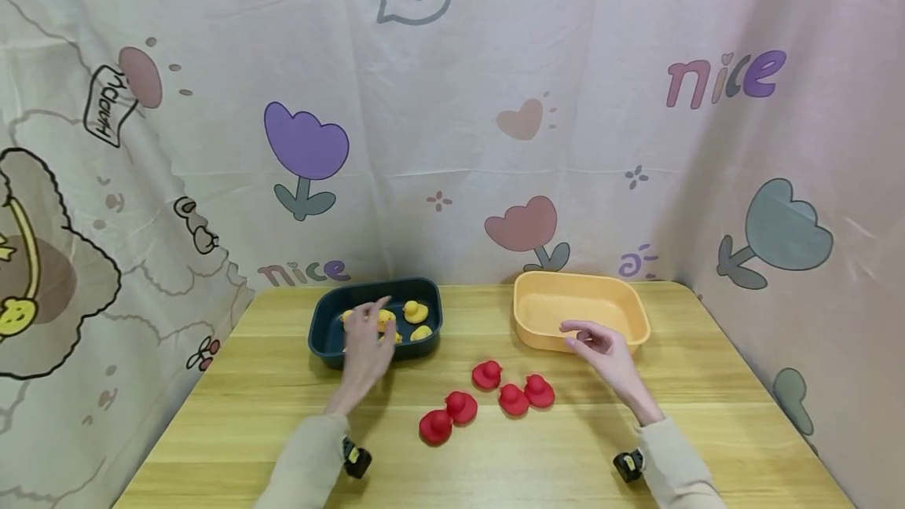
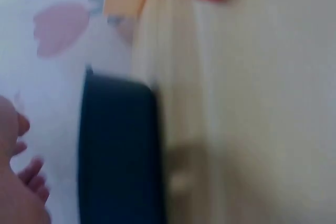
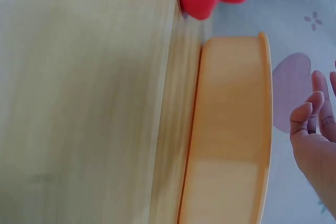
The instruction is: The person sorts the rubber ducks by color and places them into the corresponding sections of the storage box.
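Note:
My left hand (image 1: 366, 348) hovers over the dark blue bin (image 1: 328, 355), fingers spread and loosely bent. Several yellow rubber ducks lie inside, one duck (image 1: 415, 312) near the back right corner; the hand hides part of the others. In the left wrist view, the blurred left hand (image 2: 21, 187) shows beside the bin wall (image 2: 121, 150) with nothing seen in its fingers. Over the front rim of the yellow-orange bin (image 1: 537, 338) is my right hand (image 1: 606, 353), its fingers relaxed. No object appears in the right hand (image 3: 317, 153) in the right wrist view.
Between the bins and nearer me, several red rubber ducks, among them a front duck (image 1: 435, 427) and a back duck (image 1: 487, 375), sit on the wooden table (image 1: 537, 462). A printed curtain (image 1: 438, 140) hangs right behind both bins and along the sides.

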`<state>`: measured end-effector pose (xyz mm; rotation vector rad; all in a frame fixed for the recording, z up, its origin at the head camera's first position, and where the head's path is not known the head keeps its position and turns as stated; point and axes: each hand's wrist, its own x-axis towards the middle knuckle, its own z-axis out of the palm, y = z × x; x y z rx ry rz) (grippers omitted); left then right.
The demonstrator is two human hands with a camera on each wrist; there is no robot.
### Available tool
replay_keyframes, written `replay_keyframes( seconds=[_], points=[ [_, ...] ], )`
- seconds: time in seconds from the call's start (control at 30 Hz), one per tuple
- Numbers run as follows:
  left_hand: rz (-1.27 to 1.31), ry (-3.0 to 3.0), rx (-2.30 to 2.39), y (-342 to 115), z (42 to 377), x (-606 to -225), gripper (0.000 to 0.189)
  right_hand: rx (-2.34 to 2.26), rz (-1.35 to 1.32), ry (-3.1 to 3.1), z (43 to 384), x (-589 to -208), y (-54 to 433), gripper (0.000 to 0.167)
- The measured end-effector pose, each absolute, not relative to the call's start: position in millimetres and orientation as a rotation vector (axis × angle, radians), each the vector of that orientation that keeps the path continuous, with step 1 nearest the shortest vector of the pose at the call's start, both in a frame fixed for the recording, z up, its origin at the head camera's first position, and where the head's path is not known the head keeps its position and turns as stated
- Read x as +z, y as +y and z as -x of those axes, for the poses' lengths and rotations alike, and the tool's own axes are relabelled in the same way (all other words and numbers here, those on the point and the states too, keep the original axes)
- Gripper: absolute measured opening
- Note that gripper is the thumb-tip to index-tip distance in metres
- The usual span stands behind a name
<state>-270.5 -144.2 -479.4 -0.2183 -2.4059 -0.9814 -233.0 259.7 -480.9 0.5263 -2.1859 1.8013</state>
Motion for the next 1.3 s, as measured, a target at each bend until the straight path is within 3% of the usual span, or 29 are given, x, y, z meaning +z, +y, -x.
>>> replay_keyframes(
  seconds=[0.3, 0.5, 0.77, 1.0, 1.3],
  points=[
    [0.626, -2.645, -1.233, -56.7, 306.6, -458.1, 0.043, 1.893, -0.475, -2.068, 223.0, -482.6, 278.3, 0.028],
    [0.676, -2.853, -1.309, -10.3, 325.2, -455.1, 0.05, 1.911, -0.447, -2.049, 219.0, -485.1, 286.5, 0.029],
    [0.516, -2.927, -1.621, 32.3, 325.6, -459.7, 0.061, 1.933, -0.415, -2.043, 216.7, -486.9, 290.0, 0.029],
    [0.471, -2.842, -1.924, 35.9, 324.0, -463.6, 0.06, 1.929, -0.44, -2.044, 213.6, -488.3, 288.6, 0.029],
    [0.434, -2.809, -2.139, -2.0, 330.4, -462.9, 0.07, 1.885, -0.462, -2.11, 215.5, -488.5, 284.3, 0.03]
  ],
)
